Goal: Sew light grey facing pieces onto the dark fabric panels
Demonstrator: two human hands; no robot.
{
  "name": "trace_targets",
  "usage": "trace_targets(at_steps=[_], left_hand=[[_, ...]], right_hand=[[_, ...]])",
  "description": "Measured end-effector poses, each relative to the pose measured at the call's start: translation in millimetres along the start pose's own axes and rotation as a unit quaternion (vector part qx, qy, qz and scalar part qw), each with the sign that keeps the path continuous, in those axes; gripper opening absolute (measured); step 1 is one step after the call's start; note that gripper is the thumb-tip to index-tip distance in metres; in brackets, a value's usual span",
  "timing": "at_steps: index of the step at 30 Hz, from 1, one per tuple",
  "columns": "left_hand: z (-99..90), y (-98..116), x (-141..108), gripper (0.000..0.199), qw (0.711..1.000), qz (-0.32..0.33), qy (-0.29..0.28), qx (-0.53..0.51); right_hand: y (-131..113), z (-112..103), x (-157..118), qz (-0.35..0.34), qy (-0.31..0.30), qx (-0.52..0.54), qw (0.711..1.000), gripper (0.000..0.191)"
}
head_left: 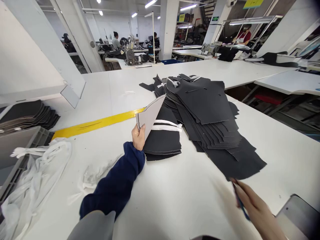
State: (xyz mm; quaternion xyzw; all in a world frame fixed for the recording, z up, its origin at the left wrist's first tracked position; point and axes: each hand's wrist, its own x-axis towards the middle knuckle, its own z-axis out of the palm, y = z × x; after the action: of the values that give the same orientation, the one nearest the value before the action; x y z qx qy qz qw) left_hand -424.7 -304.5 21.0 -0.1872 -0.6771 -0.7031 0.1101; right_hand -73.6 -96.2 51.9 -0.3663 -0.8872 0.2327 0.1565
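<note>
Grey panels (151, 116), thin and stacked a few deep, stand tilted in the left hand (138, 137) on my feed, the thumb on the near face and the fingers hidden behind, so I read it as a firm pinch at the lower corner. Just beside them, over the white table (185, 196), lies a black bundle (162, 143) bound with white ties (166, 126), and the panels overlap part of it from where I look. At the lower right, the right hand (255, 206) has its fingers closed around a slim dark tool (241, 204); blur keeps me from telling what kind. What worries me is that corner hold: with so little gripped, the layers could slide out of line or fan apart if the wrist tips. The fanned black sheets (210, 106) to the right look loosely heaped, and I judge that a brush of the right forearm or the tool's end could drag the lowest one askew. If the tool is sharp, a careless sweep might nick an edge. I would also mind the loose white strips (40, 173) at far left, which could snag a sleeve.
</note>
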Motion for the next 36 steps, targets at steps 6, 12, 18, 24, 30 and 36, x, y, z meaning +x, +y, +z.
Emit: trace_targets(at_steps=[6, 12, 18, 24, 30, 36], left_hand=[[5.2, 6.9, -0.7, 0.036, 0.997, 0.070, -0.010, 0.034], [-10.9, 21.0, 11.3, 0.030, 0.988, 0.128, 0.029, 0.077], [-8.9, 40.3, 8.9, 0.025, 0.973, 0.206, 0.009, 0.102], [-31.2, 58.6, 30.9, 0.023, 0.950, 0.269, 0.029, 0.156], [-48.6, 121.5, 120.6, 0.026, 0.886, 0.361, -0.018, 0.289], [27.4, 117.1, 56.3, 0.028, 0.753, 0.378, -0.340, 0.418]], right_hand=[[-141.5, 75.0, 109.7, -0.237, -0.041, -0.088, 0.967, 0.055], [-194.3, 111.0, 199.8, -0.255, -0.118, -0.261, 0.924, 0.036], [-236.8, 86.6, 236.3, -0.292, -0.085, -0.226, 0.925, 0.025], [-277.3, 82.3, 199.1, -0.261, -0.251, 0.004, 0.932, 0.017], [-288.1, 155.1, 68.6, -0.410, -0.291, 0.028, 0.864, 0.015], [-274.6, 211.1, -19.6, -0.555, -0.278, -0.081, 0.780, 0.035]])
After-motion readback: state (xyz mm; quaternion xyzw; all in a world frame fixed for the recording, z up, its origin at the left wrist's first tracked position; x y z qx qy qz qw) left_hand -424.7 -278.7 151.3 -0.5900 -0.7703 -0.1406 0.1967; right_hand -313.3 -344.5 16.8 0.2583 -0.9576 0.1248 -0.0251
